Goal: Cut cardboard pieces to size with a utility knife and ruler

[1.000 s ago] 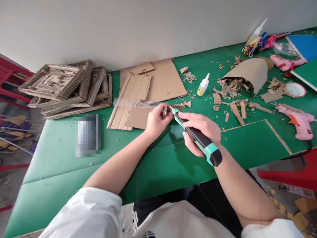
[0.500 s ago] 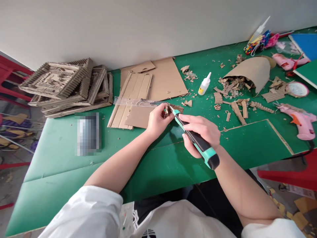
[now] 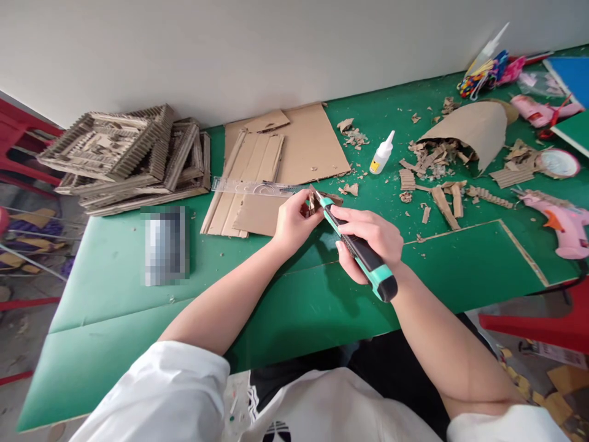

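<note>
1. The left hand [image 3: 294, 224] has its fingers closed on a small cardboard piece [image 3: 313, 201], which is above the desk [image 3: 285, 313], near the right end of a clear ruler [image 3: 230, 184].
2. The right hand [image 3: 380, 236] has its fingers wrapped around a black and green utility knife [image 3: 361, 250]. The tip of the knife is at the small cardboard piece; whether it cuts inside, I cannot tell.
3. The ruler lies across flat cardboard pieces [image 3: 251, 156], beyond the left hand.
4. A white glue bottle [image 3: 381, 156] stands upright on the desk, with cardboard scraps [image 3: 445, 205] to its right.
5. At far left, cardboard frames [image 3: 105, 144] are stacked in a pile.
</note>
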### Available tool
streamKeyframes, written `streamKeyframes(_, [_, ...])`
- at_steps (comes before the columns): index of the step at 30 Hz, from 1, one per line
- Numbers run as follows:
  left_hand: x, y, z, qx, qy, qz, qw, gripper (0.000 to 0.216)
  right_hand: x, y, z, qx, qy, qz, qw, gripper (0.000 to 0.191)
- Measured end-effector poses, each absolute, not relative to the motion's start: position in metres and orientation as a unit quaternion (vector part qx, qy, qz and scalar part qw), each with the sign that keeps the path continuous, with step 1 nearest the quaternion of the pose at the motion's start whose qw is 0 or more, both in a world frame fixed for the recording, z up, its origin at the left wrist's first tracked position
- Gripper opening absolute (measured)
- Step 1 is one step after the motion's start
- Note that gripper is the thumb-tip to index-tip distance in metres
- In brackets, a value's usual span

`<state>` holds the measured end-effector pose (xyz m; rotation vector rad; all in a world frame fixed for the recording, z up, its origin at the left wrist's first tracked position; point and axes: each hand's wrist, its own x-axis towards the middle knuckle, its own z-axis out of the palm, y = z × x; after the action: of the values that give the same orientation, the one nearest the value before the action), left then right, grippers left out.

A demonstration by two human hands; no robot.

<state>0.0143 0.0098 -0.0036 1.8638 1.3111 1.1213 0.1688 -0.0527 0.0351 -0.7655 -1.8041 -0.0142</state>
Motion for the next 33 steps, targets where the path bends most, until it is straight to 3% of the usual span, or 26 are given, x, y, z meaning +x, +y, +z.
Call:
streamKeyframes(12, [0.013, 0.012, -0.002, 0.684, 0.495, 0.426, 0.325, 0.016, 0.168, -0.052, 0.032, -0.293, -0.768, -0.052, 0.567, 0.031])
streamKeyframes(20, [0.007, 0.005, 0.002, 0.737, 0.469, 0.434, 0.223, 0.025, 0.169, -0.053, 0.033, -0.330, -0.754, -0.046, 0.566, 0.024])
streamKeyframes(33, [0.010, 0.006, -0.008, 0.771, 0.466, 0.430, 0.058, 0.015, 0.168, -0.052, 0.024, -0.272, -0.761, -0.119, 0.577, 0.029])
